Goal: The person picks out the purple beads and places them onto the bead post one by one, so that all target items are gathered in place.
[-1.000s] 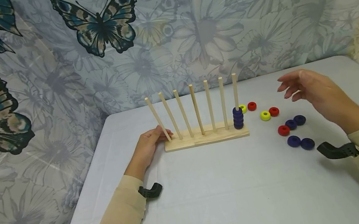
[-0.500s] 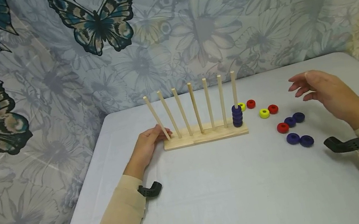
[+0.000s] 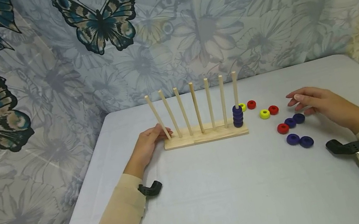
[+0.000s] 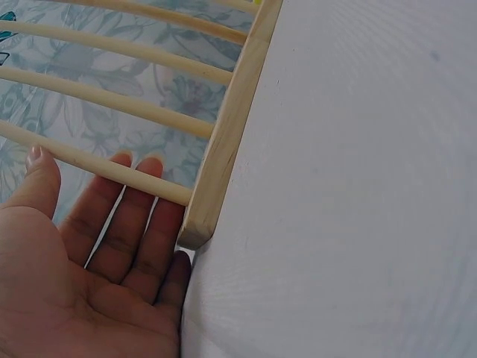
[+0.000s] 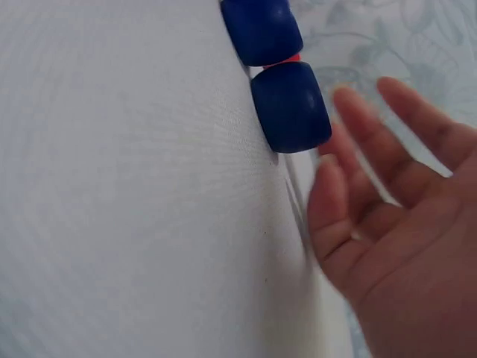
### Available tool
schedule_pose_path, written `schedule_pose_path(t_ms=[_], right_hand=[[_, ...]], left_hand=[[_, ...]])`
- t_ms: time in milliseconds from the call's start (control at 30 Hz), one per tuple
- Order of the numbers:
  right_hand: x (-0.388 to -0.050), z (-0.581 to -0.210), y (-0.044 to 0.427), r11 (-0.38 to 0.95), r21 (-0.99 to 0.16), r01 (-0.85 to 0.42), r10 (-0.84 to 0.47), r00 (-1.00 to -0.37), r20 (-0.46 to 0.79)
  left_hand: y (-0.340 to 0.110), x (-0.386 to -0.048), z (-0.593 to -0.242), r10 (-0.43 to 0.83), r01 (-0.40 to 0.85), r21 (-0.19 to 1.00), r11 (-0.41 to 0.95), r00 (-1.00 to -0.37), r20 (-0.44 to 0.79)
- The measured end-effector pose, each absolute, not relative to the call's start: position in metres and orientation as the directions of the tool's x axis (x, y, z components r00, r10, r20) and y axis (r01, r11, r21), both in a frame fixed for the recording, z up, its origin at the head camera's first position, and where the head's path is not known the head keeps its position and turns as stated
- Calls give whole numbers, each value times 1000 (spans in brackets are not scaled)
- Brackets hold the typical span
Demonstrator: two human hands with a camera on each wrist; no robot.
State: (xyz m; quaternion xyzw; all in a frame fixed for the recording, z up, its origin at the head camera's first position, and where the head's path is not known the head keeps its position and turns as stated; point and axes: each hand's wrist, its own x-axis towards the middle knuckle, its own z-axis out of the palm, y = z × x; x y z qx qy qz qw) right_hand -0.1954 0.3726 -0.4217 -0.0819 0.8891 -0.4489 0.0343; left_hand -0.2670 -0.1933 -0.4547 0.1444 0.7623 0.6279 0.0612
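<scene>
In the head view, a pale wooden rack (image 3: 188, 141) stands on the white-covered bench (image 3: 238, 197): a flat plank with seven slim, round pegs (image 3: 209, 102), the rightmost ringed by a stack of blue beads (image 3: 237, 117). To its right lie loose blue beads (image 3: 293, 139), red beads (image 3: 283, 128) and yellow beads (image 3: 264, 114), squat and holed. They look like painted wood, so probably light, hard and smooth, apt to roll on edge; the bulging sides would suit a thumb-and-forefinger hold. The left hand (image 3: 146, 148) is at the rack's left end, the right hand (image 3: 326, 106) close by the far pair of loose blue beads.

In the left wrist view, the fingers (image 4: 100, 205) lie nearly straight behind the end peg (image 4: 89, 162), slim gaps between them. The bare, faintly grained wood should grip well; the plank's end seems sturdier to brace than a peg.

In the right wrist view, two blue beads show rounded, satiny flanks. The fingers (image 5: 365, 134) are loosely bent and spread, pinching nothing; whether they touch the nearer bead (image 5: 291, 108), I cannot tell.
</scene>
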Motion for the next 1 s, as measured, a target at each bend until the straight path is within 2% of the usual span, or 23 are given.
schedule_pose_path(t_ms=[200,300,533,1000], right_hand=[[-194,-426,377,637,-769,-54,-222,-968,-116],[-194,-428,379,641,-766,-50,-245,-959,-142],[-194,-433,386,664,-739,-113,-286,-952,-112],[-195,-433,389,713,-690,-121,-266,-958,-106]], left_hand=[[-193,-268,-455,295,138,976,170,-952,84],[-193,-268,-454,292,131,976,174,-953,76],[-192,-268,-454,289,127,979,160,-954,77],[-191,-266,-451,285,125,977,172,-956,72]])
